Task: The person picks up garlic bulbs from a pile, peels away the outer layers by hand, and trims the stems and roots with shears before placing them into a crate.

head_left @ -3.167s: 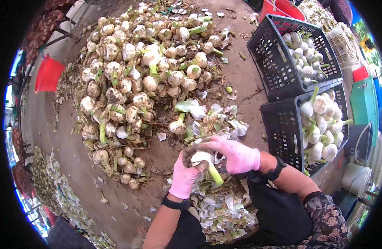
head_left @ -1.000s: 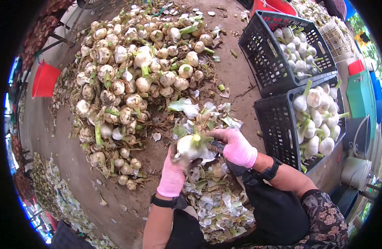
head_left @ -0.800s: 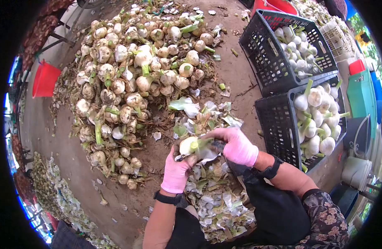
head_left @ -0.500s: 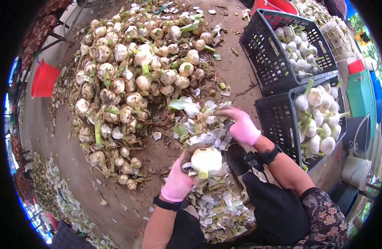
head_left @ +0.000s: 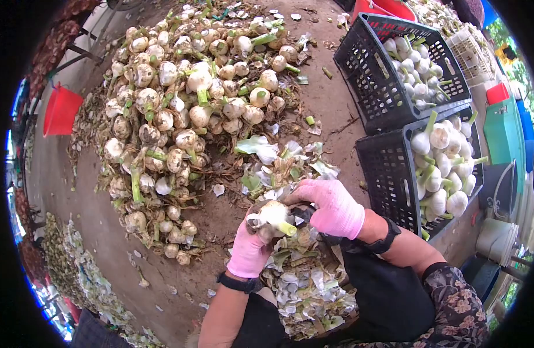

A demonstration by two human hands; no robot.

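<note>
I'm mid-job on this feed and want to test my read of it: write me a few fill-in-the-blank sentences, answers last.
The glove on the right hand is mostly ____.
In the picture, the stem stub of the garlic bulb in the left hand points to the lower ____.
The crate nearest the right hand is coloured ____.
The bucket near the picture's left edge is coloured ____.

Missing words: pink; right; black; red.

From head height, we look forward and down, close over the pink-gloved left hand (head_left: 251,246) and pink-gloved right hand (head_left: 332,210).
</note>
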